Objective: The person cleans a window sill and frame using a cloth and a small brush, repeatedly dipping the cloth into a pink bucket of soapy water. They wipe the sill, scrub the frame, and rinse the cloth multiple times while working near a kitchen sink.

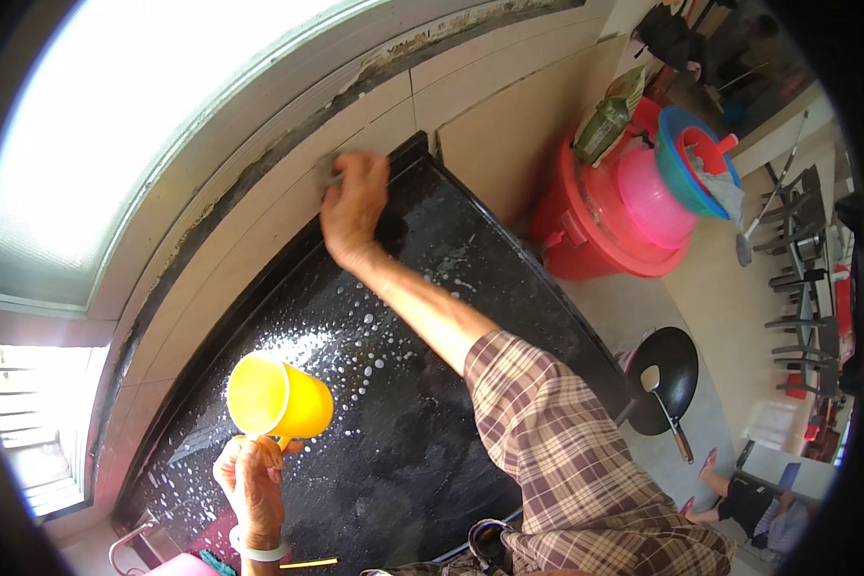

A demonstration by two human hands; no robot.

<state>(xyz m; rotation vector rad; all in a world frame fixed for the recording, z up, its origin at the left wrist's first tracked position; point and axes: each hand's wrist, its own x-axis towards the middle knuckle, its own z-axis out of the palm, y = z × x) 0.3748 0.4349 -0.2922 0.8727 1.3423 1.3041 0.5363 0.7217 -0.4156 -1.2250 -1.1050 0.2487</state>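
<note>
A yellow plastic mug [281, 397] is in my left hand [253, 479], which grips it by its handle above a wet black countertop [417, 432]. The mug is tilted, and what it holds cannot be seen. My right hand [356, 205] presses a grey scrubbing pad [327, 173] against the tiled wall [281, 216] just above the counter's back edge. The pad is blurred and partly covered by my fingers. Drops and whitish suds lie scattered over the black surface, between both hands and towards the left end.
Right of the counter stands a large red plastic tub [583, 223] with basins stacked on it. A black wok [664, 381] with a spatula [666, 407] lies beyond the counter's edge. A faucet [131, 540] is at the lower left. Another person [756, 507] is in the background.
</note>
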